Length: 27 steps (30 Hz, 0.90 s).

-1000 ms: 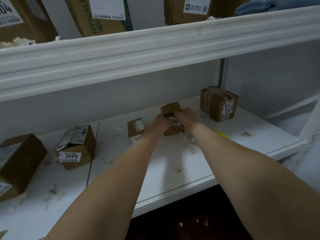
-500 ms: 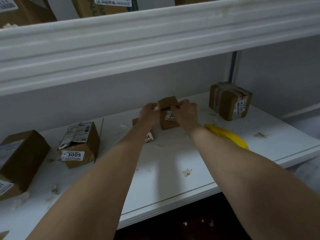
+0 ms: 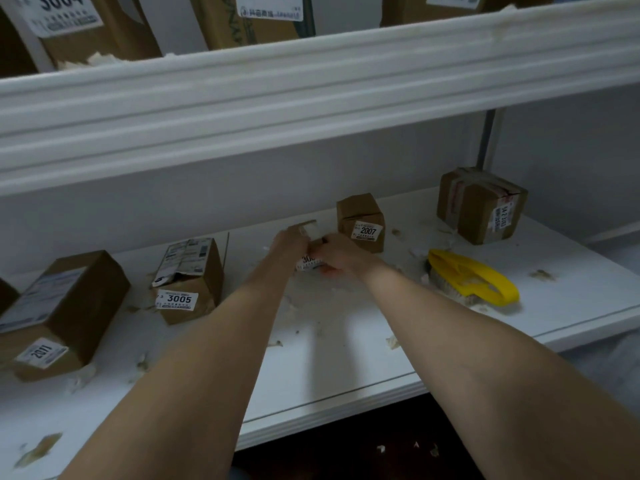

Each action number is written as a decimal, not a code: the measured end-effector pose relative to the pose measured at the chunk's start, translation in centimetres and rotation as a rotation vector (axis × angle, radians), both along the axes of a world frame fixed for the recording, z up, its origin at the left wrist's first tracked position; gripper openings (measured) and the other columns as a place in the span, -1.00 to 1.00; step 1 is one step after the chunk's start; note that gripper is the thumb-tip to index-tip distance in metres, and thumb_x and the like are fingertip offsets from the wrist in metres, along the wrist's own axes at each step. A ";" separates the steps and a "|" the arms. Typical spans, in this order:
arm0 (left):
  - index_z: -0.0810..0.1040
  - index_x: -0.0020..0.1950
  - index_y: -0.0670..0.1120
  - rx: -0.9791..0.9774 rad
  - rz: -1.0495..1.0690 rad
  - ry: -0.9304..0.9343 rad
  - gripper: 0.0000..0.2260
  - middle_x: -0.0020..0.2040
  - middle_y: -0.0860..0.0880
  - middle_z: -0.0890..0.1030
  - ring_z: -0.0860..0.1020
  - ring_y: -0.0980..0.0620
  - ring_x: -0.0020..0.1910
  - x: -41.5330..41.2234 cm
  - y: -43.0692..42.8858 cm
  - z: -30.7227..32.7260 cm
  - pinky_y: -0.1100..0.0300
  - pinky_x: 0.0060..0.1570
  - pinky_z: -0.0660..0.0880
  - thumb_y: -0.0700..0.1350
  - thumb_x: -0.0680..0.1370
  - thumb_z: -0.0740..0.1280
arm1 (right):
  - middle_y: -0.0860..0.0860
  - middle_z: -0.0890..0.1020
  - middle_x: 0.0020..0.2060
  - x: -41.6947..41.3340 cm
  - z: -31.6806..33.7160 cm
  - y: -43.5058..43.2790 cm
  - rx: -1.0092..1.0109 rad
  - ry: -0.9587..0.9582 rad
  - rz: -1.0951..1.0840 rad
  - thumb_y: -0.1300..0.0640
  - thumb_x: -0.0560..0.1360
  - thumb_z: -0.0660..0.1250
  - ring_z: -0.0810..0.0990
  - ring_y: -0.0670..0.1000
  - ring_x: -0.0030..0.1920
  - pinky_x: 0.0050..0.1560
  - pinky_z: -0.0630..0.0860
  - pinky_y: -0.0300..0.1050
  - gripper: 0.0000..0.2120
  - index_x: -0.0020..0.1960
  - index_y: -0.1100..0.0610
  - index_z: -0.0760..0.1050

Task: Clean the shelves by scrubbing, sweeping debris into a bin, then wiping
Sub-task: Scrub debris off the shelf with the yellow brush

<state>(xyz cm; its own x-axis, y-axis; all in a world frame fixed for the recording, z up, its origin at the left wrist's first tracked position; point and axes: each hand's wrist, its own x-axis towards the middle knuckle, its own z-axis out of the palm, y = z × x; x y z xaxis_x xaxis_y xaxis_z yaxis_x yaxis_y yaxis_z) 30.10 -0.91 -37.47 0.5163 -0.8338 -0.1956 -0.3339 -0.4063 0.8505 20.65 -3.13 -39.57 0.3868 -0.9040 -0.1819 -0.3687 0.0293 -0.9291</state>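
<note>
Light: dim, flat, cool-toned.
Shadows: faint soft streaks on the lower shelf (image 3: 346, 368) under the forearms (image 3: 214, 358).
Sharpness: soft throughout.
Edges: upper shelf edge (image 3: 311, 98) bows, wide-angle distortion.

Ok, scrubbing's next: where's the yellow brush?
Head view, right: the yellow brush lies on the lower shelf, just in front of the taped box.

The small box (image 3: 307, 262) is mostly covered by the left hand (image 3: 290, 242) and the right hand (image 3: 337, 255) gripping it. Its label shows only a blurred "30", and the fingertips are hidden behind it. On the upper shelf (image 3: 311, 81), the cartons (image 3: 263, 19) are cut off by the top edge. A dark carton (image 3: 6, 294) at far left is nearly all out of frame. The fine print on every label is too small to read.
</note>
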 end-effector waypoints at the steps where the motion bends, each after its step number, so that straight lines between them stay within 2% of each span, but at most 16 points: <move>1: 0.41 0.31 -0.25 -0.045 0.039 0.054 -0.67 0.23 -0.26 0.51 0.52 -0.15 0.05 0.1 0.0 0.2 0.06 -0.05 0.46 -0.10 0.62 0.16 | 0.10 0.57 -0.10 -0.1 0.3 -0.2 -0.046 -0.039 -0.021 0.13 0.54 0.33 0.56 0.03 -0.18 -0.09 0.58 -0.08 -0.74 0.15 0.27 0.52; 2: 0.44 0.24 -0.22 -0.096 0.082 0.094 -0.71 0.15 -0.25 0.53 0.51 -0.13 -0.02 -0.1 0.2 0.6 0.04 -0.08 0.47 -0.08 0.60 0.21 | 0.10 0.57 -0.09 -0.2 0.8 -0.2 -0.085 -0.078 -0.052 0.11 0.55 0.32 0.55 0.05 -0.13 -0.02 0.57 -0.04 -0.76 0.14 0.23 0.49; 4: 0.45 0.01 -0.15 -0.160 0.101 0.164 -0.89 0.01 -0.21 0.55 0.50 -0.13 -0.07 -0.3 -0.1 0.9 -0.03 -0.04 0.50 -0.13 0.54 0.29 | 0.10 0.56 -0.05 -0.3 1.4 -0.4 -0.125 -0.103 -0.105 0.08 0.55 0.32 0.54 0.06 -0.08 -0.02 0.56 -0.03 -0.68 0.23 0.19 0.42; 6: 0.41 -0.16 -0.09 -0.202 0.102 0.304 -0.89 -0.10 -0.15 0.54 0.50 -0.12 -0.08 -0.8 0.0 1.2 -0.05 0.00 0.47 -0.20 0.51 0.32 | 0.10 0.55 0.01 -0.5 1.4 -0.5 -0.121 -0.089 -0.125 0.04 0.55 0.31 0.53 0.05 -0.04 -0.01 0.55 -0.02 -0.62 0.30 0.16 0.36; 10: 0.48 -0.08 -0.05 -0.292 0.151 0.580 -0.85 -0.17 -0.11 0.55 0.52 -0.05 -0.22 -0.9 -0.2 0.8 -0.01 0.01 0.48 -0.30 0.49 0.33 | 0.05 0.53 0.12 -1.2 1.2 -0.8 -0.105 -0.077 -0.126 0.08 0.59 0.25 0.49 0.04 0.05 0.05 0.53 -0.03 -0.62 0.37 0.12 0.33; 12: 0.48 -0.08 -0.06 -0.314 0.180 0.617 -0.85 -0.22 -0.09 0.53 0.50 -0.01 -0.30 -1.0 -0.7 0.5 0.02 -0.03 0.50 -0.31 0.50 0.31 | 0.05 0.51 0.14 -1.5 1.1 -1.1 -0.093 -0.073 -0.116 0.11 0.59 0.23 0.48 0.03 0.06 0.05 0.52 -0.04 -0.62 0.39 0.11 0.32; 14: 0.48 -0.18 -0.08 -0.331 0.226 0.612 -0.86 -0.26 -0.10 0.52 0.48 -0.02 -0.35 -1.2 -1.6 0.1 0.12 -0.19 0.48 -0.29 0.52 0.28 | 0.05 0.53 0.14 -1.7 0.7 -1.8 -0.159 0.038 -0.142 0.13 0.59 0.22 0.50 0.05 0.05 0.02 0.51 -0.05 -0.65 0.36 0.14 0.37; 16: 0.42 -0.32 -0.12 -0.329 0.270 0.545 -0.79 -0.29 -0.15 0.53 0.48 -0.05 -0.39 -0.8 -2.7 -0.9 0.15 -0.28 0.43 -0.23 0.52 0.28 | 0.07 0.54 0.11 -2.2 0.2 -2.5 -0.251 0.127 -0.335 0.16 0.56 0.21 0.53 0.08 0.09 0.03 0.47 -0.08 -0.70 0.26 0.22 0.41; 18: 0.41 -0.35 -0.15 -0.303 0.318 0.453 -0.76 -0.24 -0.22 0.56 0.57 -0.15 -0.26 -0.7 -4.1 -2.0 0.07 -0.22 0.46 -0.14 0.50 0.30 | 0.18 0.48 0.21 -3.5 -0.4 -3.1 -0.266 0.112 -0.554 0.18 0.54 0.19 0.50 0.17 0.19 0.11 0.44 -0.05 -0.66 0.27 0.29 0.35; 19: 0.45 -0.29 -0.16 -0.268 0.320 0.377 -0.80 -0.16 -0.24 0.59 0.60 -0.20 -0.10 -0.7 -4.8 -2.8 0.04 -0.14 0.50 -0.10 0.49 0.31 | 0.21 0.44 0.25 -4.3 -0.6 -3.3 -0.263 0.104 -0.610 0.19 0.54 0.19 0.46 0.20 0.22 0.14 0.42 -0.03 -0.64 0.29 0.30 0.31; 20: 0.51 -0.14 -0.17 -0.213 0.302 0.306 -0.84 -0.02 -0.23 0.60 0.59 -0.21 0.07 -0.9 -5.6 -3.2 0.04 -0.03 0.52 -0.07 0.50 0.32 | 0.23 0.40 0.26 -5.1 -1.0 -3.6 -0.250 0.112 -0.632 0.19 0.55 0.19 0.43 0.21 0.23 0.13 0.40 -0.04 -0.63 0.31 0.30 0.29; 21: 0.51 0.06 -0.17 -0.151 0.258 0.208 -0.79 0.12 -0.19 0.58 0.54 -0.18 0.18 -1.2 -6.0 -3.5 0.08 0.08 0.50 -0.06 0.53 0.30 | 0.23 0.36 0.29 -5.6 -1.2 -4.0 -0.222 0.105 -0.643 0.19 0.55 0.20 0.41 0.22 0.24 0.10 0.37 -0.06 -0.61 0.33 0.29 0.26; 22: 0.45 0.24 -0.16 -0.130 0.234 0.140 -0.71 0.22 -0.14 0.54 0.50 -0.12 0.24 -1.7 -5.4 -3.4 0.13 0.14 0.47 -0.06 0.57 0.26 | 0.23 0.32 0.32 -6.0 -1.4 -4.3 -0.178 0.102 -0.642 0.20 0.56 0.20 0.40 0.22 0.25 0.07 0.34 -0.10 -0.59 0.36 0.28 0.23; 23: 0.40 0.32 -0.16 -0.097 0.219 0.109 -0.67 0.26 -0.11 0.51 0.49 -0.07 0.26 -2.1 -4.7 -3.1 0.17 0.16 0.45 -0.06 0.59 0.24 | 0.23 0.29 0.35 -6.0 -1.5 -4.8 -0.124 0.078 -0.638 0.21 0.56 0.19 0.39 0.22 0.26 0.04 0.33 -0.13 -0.57 0.39 0.28 0.21; 26: 0.38 0.34 -0.16 0.006 0.020 -0.272 -0.68 0.28 -0.06 0.50 0.47 0.00 0.29 -3.1 -3.6 -2.1 0.27 0.16 0.40 -0.10 0.61 0.22 | 0.21 0.39 0.35 -5.5 -1.7 -5.5 -0.068 0.077 -0.518 0.22 0.55 0.19 0.45 0.22 0.25 0.06 0.48 -0.05 -0.56 0.41 0.26 0.26; 27: 0.38 0.34 -0.18 0.002 0.042 -0.264 -0.70 0.29 -0.07 0.49 0.46 -0.01 0.30 -3.1 -3.9 -2.1 0.27 0.15 0.39 -0.13 0.62 0.18 | 0.20 0.44 0.32 -5.3 -1.6 -5.4 -0.072 0.083 -0.470 0.23 0.55 0.19 0.47 0.20 0.24 0.00 0.50 -0.06 -0.58 0.40 0.25 0.30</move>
